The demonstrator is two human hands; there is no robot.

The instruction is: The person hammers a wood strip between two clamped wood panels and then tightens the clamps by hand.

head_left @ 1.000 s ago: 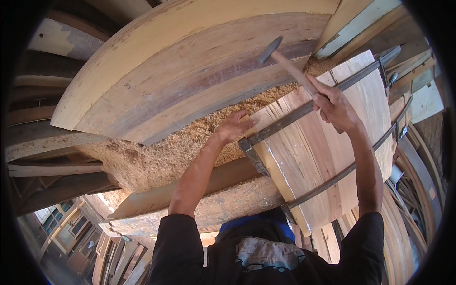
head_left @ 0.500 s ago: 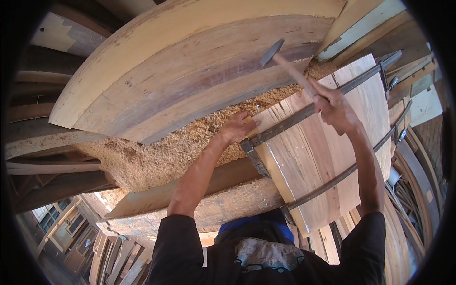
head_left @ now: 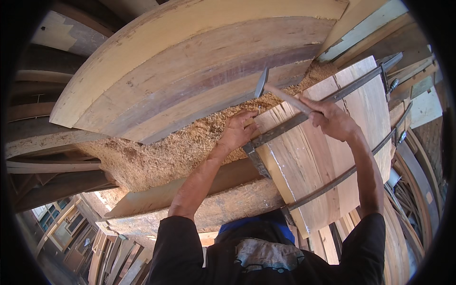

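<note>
My right hand (head_left: 332,121) grips a hammer (head_left: 289,99) by its wooden handle. The dark metal hammer head (head_left: 261,83) hangs in the air above and beyond my left hand (head_left: 237,130). At the far left corner of a clamped wood panel (head_left: 327,152), my left fingers are closed, with pale wood between them; I cannot tell whether it is a loose piece or the panel's edge. A small shiny pin, perhaps a nail (head_left: 259,109), stands by the fingertips. Joined boards make up the panel, and a dark bar clamp (head_left: 285,126) crosses it close to my left hand.
A large curved board (head_left: 199,66) made of joined strips leans at the back. Wood shavings (head_left: 156,159) lie thick below it. Another bar clamp (head_left: 327,185) crosses the panel nearer me. Curved timber (head_left: 418,190) is stacked at right, and offcuts (head_left: 118,259) at lower left.
The hammer head has come down and slightly left, closer to my left hand. My right hand has lowered with it. The left fingers have shifted slightly at the panel corner.
</note>
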